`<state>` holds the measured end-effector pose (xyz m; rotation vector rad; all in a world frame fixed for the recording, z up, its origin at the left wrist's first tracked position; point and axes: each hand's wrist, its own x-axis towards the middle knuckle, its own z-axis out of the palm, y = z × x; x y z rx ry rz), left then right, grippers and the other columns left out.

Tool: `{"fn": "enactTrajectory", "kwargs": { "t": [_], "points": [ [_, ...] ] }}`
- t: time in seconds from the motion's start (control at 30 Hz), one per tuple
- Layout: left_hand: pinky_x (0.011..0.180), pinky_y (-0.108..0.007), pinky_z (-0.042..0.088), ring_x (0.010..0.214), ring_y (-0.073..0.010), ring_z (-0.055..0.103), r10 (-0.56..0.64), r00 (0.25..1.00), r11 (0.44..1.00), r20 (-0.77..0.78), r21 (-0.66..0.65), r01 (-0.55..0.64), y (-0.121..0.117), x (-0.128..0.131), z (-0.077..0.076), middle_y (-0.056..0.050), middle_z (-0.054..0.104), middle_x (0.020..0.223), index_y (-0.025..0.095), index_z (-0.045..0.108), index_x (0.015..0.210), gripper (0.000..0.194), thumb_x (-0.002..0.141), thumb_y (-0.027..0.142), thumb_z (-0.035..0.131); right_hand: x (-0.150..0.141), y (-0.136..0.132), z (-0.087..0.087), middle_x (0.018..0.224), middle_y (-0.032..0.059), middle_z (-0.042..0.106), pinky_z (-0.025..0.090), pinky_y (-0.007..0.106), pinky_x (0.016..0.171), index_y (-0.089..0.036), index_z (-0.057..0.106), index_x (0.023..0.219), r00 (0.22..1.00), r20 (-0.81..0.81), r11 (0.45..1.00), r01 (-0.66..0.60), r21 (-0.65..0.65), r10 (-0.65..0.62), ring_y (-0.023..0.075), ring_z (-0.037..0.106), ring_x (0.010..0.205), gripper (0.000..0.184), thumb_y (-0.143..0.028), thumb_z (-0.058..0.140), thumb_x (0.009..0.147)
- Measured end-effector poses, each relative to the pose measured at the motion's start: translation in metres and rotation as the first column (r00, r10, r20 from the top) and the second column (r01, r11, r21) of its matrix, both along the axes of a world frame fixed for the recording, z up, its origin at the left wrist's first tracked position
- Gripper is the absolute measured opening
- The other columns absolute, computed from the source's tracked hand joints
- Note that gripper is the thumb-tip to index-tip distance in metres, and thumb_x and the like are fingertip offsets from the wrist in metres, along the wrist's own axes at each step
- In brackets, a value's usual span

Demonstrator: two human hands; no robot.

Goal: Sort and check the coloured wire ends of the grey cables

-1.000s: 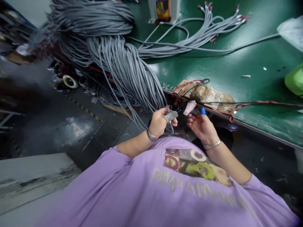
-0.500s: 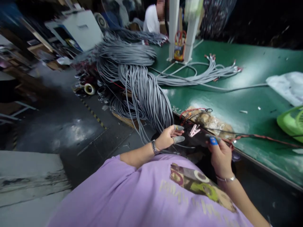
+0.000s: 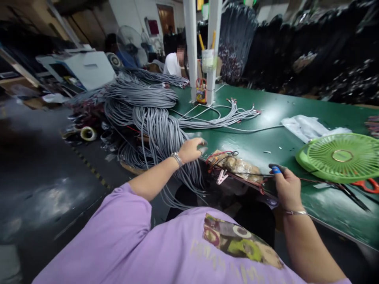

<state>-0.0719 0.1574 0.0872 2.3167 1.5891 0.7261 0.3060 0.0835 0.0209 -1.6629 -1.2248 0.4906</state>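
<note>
My left hand [image 3: 192, 150] is at the table's near edge, beside a thick hank of grey cable [image 3: 166, 130]. Its fingers are apart, with grey finger covers on the tips, and it holds nothing. To the right, my right hand [image 3: 288, 187] hovers by the edge, a blue wrap on the thumb. Thumb and forefinger stretch out leftward close together; the other fingers are hidden, and no held object shows. Between the hands a pink clothes-peg-like clip [image 3: 222, 177] hangs at the edge. Behind it lies a taped brown bundle [image 3: 241, 166] with red and black wires.
A green fan [image 3: 342, 156], pliers [image 3: 355, 196] and orange-handled scissors [image 3: 365, 185] lie on the right of the green table [image 3: 254, 144]. A white plastic bag [image 3: 308, 127] rests behind them. White posts [image 3: 191, 51] rise from the table. A person in white [image 3: 172, 64] sits beyond.
The view has shifted to the right and up, bringing in the fan and pliers. My left hand has moved forward toward the table edge; my right hand has moved away from the clip.
</note>
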Motion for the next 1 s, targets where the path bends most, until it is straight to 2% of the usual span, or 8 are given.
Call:
{"fn": "enactTrajectory", "kwargs": {
  "t": [0.1, 0.17, 0.37, 0.5, 0.57, 0.73, 0.9, 1.0],
  "points": [
    [0.105, -0.039, 0.047, 0.119, -0.0288, 0.064, 0.019, 0.919, 1.0, -0.394, -0.013, -0.027, 0.046, 0.011, 0.014, -0.014, 0.07, 0.123, 0.017, 0.068, 0.119, 0.037, 0.088, 0.034, 0.057, -0.004, -0.001, -0.001, 0.076, 0.0085, 0.074, 0.046, 0.03, 0.061, -0.013, 0.079, 0.096, 1.0, -0.004, 1.0, -0.015, 0.009, 0.015, 0.0192, 0.06, 0.065, 0.047, -0.054, 0.063, 0.077],
    [0.106, -0.041, 0.046, 0.122, -0.0322, 0.062, 0.049, 0.868, 0.996, -0.494, -0.041, -0.079, 0.077, 0.02, 0.018, -0.018, 0.066, 0.128, 0.013, 0.065, 0.124, 0.043, 0.086, 0.034, 0.058, -0.004, 0.0, -0.002, 0.076, 0.0076, 0.074, 0.047, 0.032, 0.063, -0.014, 0.079, 0.095, 0.999, -0.003, 0.999, -0.041, 0.033, 0.041, 0.0197, 0.061, 0.066, 0.045, -0.052, 0.063, 0.078],
    [0.112, -0.043, 0.039, 0.134, -0.0363, 0.052, 0.161, 0.863, 0.979, -0.48, -0.031, -0.2, 0.156, 0.039, 0.019, -0.024, 0.055, 0.144, 0.009, 0.056, 0.136, 0.068, 0.083, 0.051, 0.063, -0.001, 0.0, -0.003, 0.078, 0.0078, 0.076, 0.051, 0.035, 0.067, -0.015, 0.079, 0.096, 0.997, -0.025, 0.997, -0.076, 0.035, 0.077, 0.0216, 0.065, 0.069, 0.043, -0.052, 0.064, 0.08],
    [0.111, -0.033, 0.04, 0.136, -0.0278, 0.053, 0.277, 0.93, 0.94, -0.242, -0.133, -0.315, 0.196, 0.038, 0.02, -0.019, 0.055, 0.149, 0.012, 0.052, 0.142, 0.067, 0.093, 0.058, 0.047, -0.002, -0.002, -0.003, 0.084, 0.0097, 0.078, 0.052, 0.036, 0.069, -0.014, 0.08, 0.103, 0.996, 0.005, 0.996, -0.09, 0.02, 0.09, 0.024, 0.068, 0.074, 0.047, -0.053, 0.062, 0.082],
    [0.11, -0.034, 0.041, 0.135, -0.0287, 0.054, 0.343, 0.909, 0.914, -0.237, -0.14, -0.382, 0.211, 0.033, 0.019, -0.021, 0.054, 0.149, 0.009, 0.05, 0.143, 0.067, 0.096, 0.056, 0.041, -0.002, -0.004, -0.002, 0.088, 0.0109, 0.079, 0.052, 0.038, 0.072, -0.014, 0.08, 0.104, 0.996, 0.026, 0.996, -0.091, 0.016, 0.09, 0.0256, 0.07, 0.078, 0.05, -0.054, 0.062, 0.082],
    [0.11, -0.04, 0.043, 0.136, -0.0347, 0.054, 0.443, 0.85, 0.846, -0.285, -0.18, -0.502, 0.237, 0.015, 0.012, -0.027, 0.053, 0.148, 0.001, 0.051, 0.14, 0.068, 0.091, 0.048, 0.05, -0.004, -0.006, 0.0, 0.091, 0.0117, 0.081, 0.055, 0.041, 0.076, -0.015, 0.081, 0.101, 0.994, 0.023, 0.994, -0.107, 0.024, 0.107, 0.0278, 0.073, 0.083, 0.046, -0.053, 0.062, 0.082],
    [0.107, -0.045, 0.048, 0.131, -0.0382, 0.059, 0.44, 0.827, 0.818, -0.35, -0.224, -0.53, 0.254, 0.008, 0.009, -0.029, 0.059, 0.141, 0.002, 0.057, 0.136, 0.074, 0.081, 0.051, 0.062, -0.007, -0.007, 0.0, 0.096, 0.0101, 0.081, 0.058, 0.042, 0.082, -0.02, 0.08, 0.098, 0.993, 0.014, 0.992, -0.119, 0.044, 0.118, 0.0288, 0.075, 0.088, 0.038, -0.049, 0.062, 0.083],
    [0.107, -0.046, 0.047, 0.132, -0.0398, 0.057, 0.415, 0.823, 0.831, -0.388, -0.207, -0.517, 0.259, 0.011, 0.01, -0.03, 0.059, 0.141, 0.003, 0.058, 0.136, 0.08, 0.075, 0.053, 0.065, -0.007, -0.006, -0.001, 0.097, 0.0101, 0.081, 0.057, 0.042, 0.082, -0.02, 0.08, 0.098, 0.992, 0.027, 0.992, -0.125, 0.036, 0.124, 0.029, 0.075, 0.088, 0.037, -0.049, 0.062, 0.085]
  ]
}}
